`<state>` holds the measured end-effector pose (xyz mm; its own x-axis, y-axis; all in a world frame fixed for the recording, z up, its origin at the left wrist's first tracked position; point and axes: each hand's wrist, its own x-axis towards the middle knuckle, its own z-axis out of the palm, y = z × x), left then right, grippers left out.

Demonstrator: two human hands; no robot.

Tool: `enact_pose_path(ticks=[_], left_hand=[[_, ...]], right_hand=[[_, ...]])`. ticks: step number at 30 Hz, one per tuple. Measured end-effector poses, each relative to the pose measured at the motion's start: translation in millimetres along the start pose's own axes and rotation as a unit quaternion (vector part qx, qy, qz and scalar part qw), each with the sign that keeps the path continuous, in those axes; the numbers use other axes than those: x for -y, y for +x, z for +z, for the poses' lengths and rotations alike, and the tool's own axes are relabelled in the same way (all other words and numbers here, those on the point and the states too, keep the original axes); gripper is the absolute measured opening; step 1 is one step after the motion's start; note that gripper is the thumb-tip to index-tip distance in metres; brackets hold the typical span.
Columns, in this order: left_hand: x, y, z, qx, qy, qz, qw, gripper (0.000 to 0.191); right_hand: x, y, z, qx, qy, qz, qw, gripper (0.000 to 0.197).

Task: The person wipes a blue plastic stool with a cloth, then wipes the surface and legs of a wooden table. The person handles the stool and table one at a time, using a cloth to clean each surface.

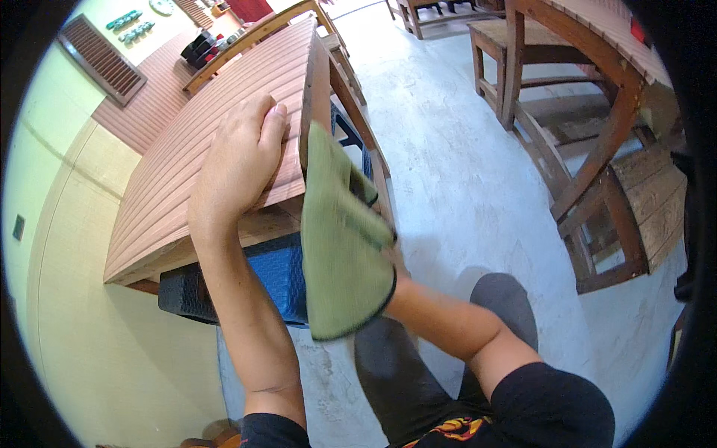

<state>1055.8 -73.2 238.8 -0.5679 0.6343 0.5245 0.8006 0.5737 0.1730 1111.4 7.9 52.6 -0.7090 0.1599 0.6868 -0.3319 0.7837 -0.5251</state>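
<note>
A wooden table (pixel 235 95) with a ribbed, striped top stands before me on the left. My left hand (pixel 241 151) rests on the tabletop near its corner, fingers curled and nothing visible in it. A green cloth (pixel 341 252) with a dark edge hangs at the table's side, slightly blurred. My right hand (pixel 392 252) is at the cloth's right edge, mostly hidden behind it, with the cloth in its grasp. Below the tabletop sit a blue plastic crate (pixel 277 274) and a black one (pixel 185 291).
Wooden stools (pixel 644 196) and another table (pixel 588 33) stand to the right across the pale floor (pixel 442 157). A wall (pixel 84 235) borders the table on the left. Black containers (pixel 199 47) stand on a farther table.
</note>
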Motion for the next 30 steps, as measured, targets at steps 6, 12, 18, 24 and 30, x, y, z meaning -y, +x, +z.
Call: enact_pose_path(ticks=[6,12,18,24,30], left_hand=[[-5,3,-4,0.023,0.014,0.021,0.999,0.038],[-7,-5,-5,0.051,-0.082,-0.082,0.992,0.036],[-20,-2,-12,0.036,-0.096,-0.214,0.971,0.032],[-21,1,4,-0.09,-0.177,-0.324,0.925,0.04],[-24,3,7,-0.108,-0.101,-0.37,0.917,0.029]], right_hand=[[-13,8,12,-0.089,0.158,-0.032,0.983,0.046],[8,-7,25,-0.042,0.154,-0.051,0.986,0.045],[-18,5,30,-0.009,0.226,-0.1,0.969,0.044],[-34,12,27,0.023,0.262,-0.165,0.95,0.043],[-85,69,51,0.011,0.175,-0.234,0.956,0.042]])
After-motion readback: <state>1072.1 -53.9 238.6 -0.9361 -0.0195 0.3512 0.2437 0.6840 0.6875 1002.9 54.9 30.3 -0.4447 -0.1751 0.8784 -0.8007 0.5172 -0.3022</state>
